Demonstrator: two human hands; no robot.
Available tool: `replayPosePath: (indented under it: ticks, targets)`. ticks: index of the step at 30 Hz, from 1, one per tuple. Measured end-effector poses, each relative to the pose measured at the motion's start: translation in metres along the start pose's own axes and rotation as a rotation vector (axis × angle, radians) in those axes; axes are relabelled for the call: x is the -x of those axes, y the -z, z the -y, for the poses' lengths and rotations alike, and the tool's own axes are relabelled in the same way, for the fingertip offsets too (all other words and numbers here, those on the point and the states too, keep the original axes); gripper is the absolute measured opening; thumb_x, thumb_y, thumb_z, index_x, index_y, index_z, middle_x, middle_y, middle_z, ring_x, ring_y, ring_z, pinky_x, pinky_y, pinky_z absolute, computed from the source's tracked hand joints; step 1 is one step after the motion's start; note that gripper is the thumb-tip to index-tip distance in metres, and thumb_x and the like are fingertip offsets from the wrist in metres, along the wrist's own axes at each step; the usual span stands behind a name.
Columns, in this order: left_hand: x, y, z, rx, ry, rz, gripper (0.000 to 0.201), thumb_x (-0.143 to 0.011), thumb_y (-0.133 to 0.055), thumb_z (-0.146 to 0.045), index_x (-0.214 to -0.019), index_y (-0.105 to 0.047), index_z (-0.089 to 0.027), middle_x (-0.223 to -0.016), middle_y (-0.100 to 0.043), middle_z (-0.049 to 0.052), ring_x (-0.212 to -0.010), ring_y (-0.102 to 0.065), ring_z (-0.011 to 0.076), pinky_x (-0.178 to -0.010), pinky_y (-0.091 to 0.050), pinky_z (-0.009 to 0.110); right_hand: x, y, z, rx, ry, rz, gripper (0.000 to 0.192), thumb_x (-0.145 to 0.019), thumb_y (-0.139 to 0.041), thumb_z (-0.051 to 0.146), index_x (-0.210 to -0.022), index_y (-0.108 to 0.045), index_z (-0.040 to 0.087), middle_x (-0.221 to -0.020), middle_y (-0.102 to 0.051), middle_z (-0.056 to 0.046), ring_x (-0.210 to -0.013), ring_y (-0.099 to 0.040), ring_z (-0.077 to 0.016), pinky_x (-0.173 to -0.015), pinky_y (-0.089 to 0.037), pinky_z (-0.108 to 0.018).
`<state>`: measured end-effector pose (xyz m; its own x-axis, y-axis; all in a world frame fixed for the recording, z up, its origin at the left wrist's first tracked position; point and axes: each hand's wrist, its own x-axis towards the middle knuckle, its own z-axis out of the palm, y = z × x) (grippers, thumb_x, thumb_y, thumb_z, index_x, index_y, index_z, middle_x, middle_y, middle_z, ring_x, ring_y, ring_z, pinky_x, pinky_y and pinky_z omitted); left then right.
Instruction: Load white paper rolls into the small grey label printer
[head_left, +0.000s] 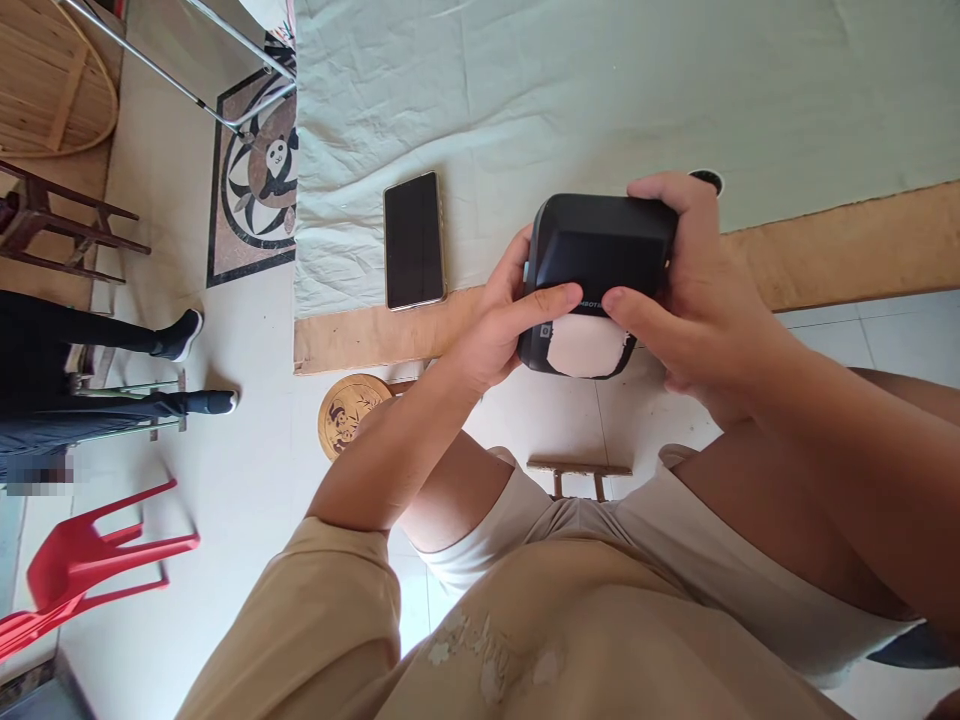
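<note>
A black, rounded, box-like device (600,240) is held up over the table's front edge. A ragged-edged pale patch covers its near part, beside partly hidden light lettering. My left hand (499,325) grips its left side, with the thumb lying on the front face. From the right, my right hand (694,270) wraps round the other side, its thumb also on the face near the lettering. The fingers behind the device are mostly hidden. Left of it, a phone or small tablet (414,242) with a dark screen lies on the green cloth (570,90).
A small dark round thing (706,181) shows just behind my right hand. The wooden table edge (840,245) runs across in front of me. Below at left stand a round wooden stool (349,415) and a red plastic chair (82,560). Another person's legs (120,335) are at far left.
</note>
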<state>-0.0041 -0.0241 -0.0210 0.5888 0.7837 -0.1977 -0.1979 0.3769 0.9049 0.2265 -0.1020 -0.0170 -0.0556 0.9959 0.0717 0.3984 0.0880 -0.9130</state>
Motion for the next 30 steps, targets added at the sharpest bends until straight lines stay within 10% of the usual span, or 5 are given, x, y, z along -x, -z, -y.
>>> replayPosePath:
  ticks: [30]
  targets:
    - [-0.002,0.000,-0.002,-0.025,0.005,-0.013,0.080,-0.081,-0.114,-0.061,-0.148,-0.078,-0.037,-0.127,-0.090,0.000,-0.137,-0.091,0.0384,-0.097,-0.076,0.043,-0.006,0.007,-0.022,0.030,0.125,0.045,0.075,-0.120,-0.083,0.050,-0.179,-0.037,0.044,-0.117,-0.069,0.001,-0.076,-0.066,-0.0110,-0.065,-0.067,-0.035]
